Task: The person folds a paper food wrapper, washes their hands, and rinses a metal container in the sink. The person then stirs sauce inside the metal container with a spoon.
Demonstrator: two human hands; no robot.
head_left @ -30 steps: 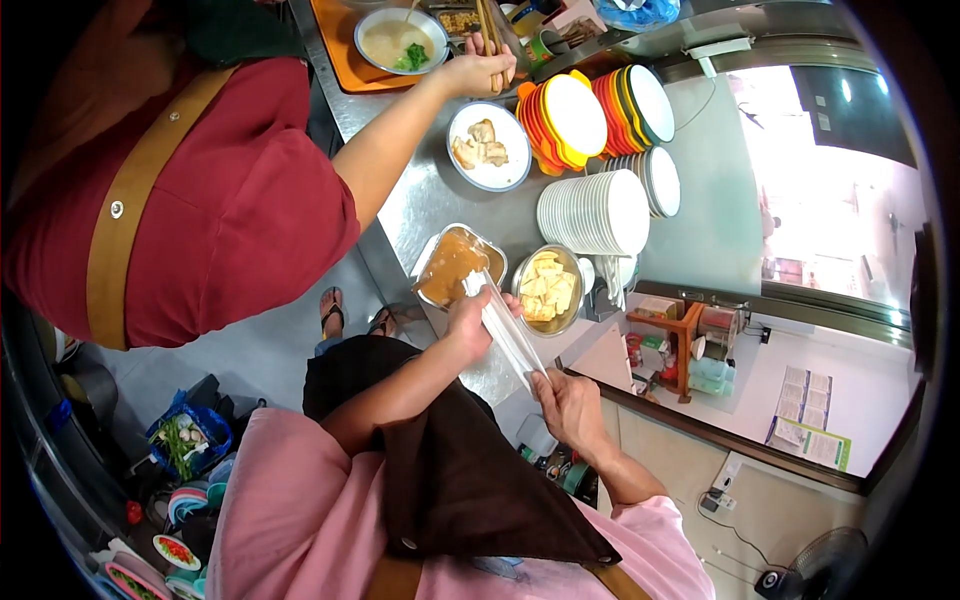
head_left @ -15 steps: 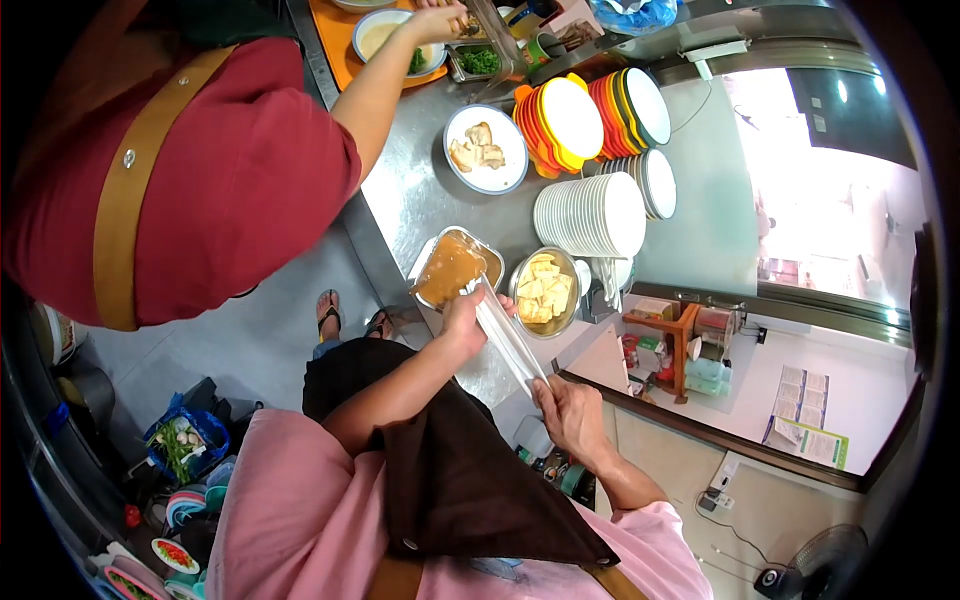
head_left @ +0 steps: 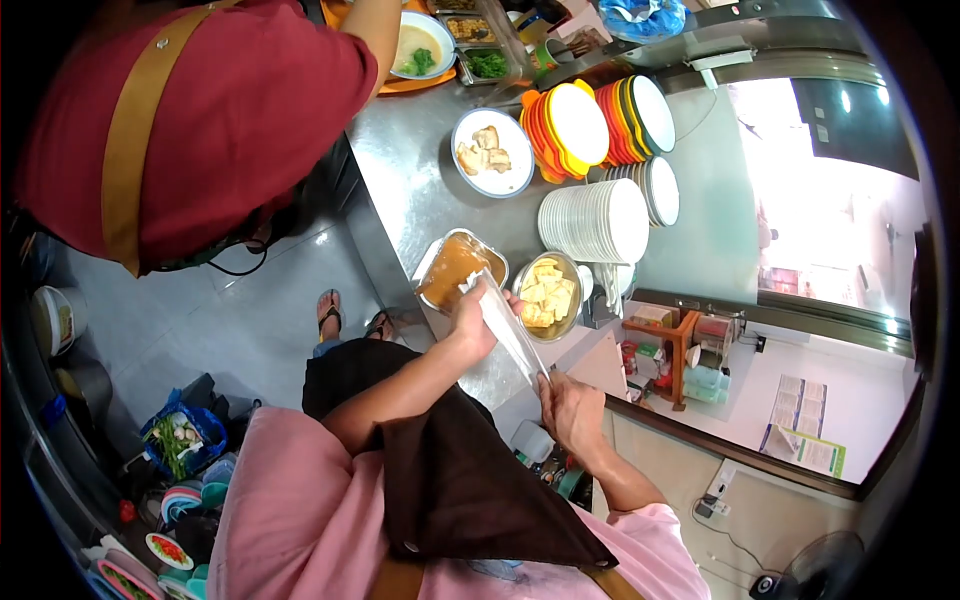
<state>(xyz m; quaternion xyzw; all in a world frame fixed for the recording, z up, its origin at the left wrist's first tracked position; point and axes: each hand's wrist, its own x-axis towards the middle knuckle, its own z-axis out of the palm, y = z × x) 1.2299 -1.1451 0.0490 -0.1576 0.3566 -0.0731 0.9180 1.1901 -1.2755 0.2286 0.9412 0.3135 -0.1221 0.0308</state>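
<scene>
A thin white translucent plastic bag (head_left: 511, 333) is stretched between my two hands. My left hand (head_left: 474, 318) grips its upper end, beside a metal tray (head_left: 461, 268) of brown sauce. My right hand (head_left: 572, 408) is closed round the lower end, over the near end of the counter. Next to my left hand stands a round metal bowl (head_left: 571, 322) with yellow, flat pieces of food (head_left: 546, 294). Farther up the counter is a white bowl (head_left: 517, 176) with pale chunks of food.
A co-worker in a red top (head_left: 235, 130) stands at the upper left, near a soup bowl (head_left: 441, 45). Stacked white plates (head_left: 595, 220) and orange bowls (head_left: 565, 125) line the counter's window side. A blue bag of vegetables (head_left: 183, 440) is at the lower left.
The co-worker's arm has drawn back from the containers at the top, and the body has shifted up. My hands keep hold of the plastic bag in nearly the same place.
</scene>
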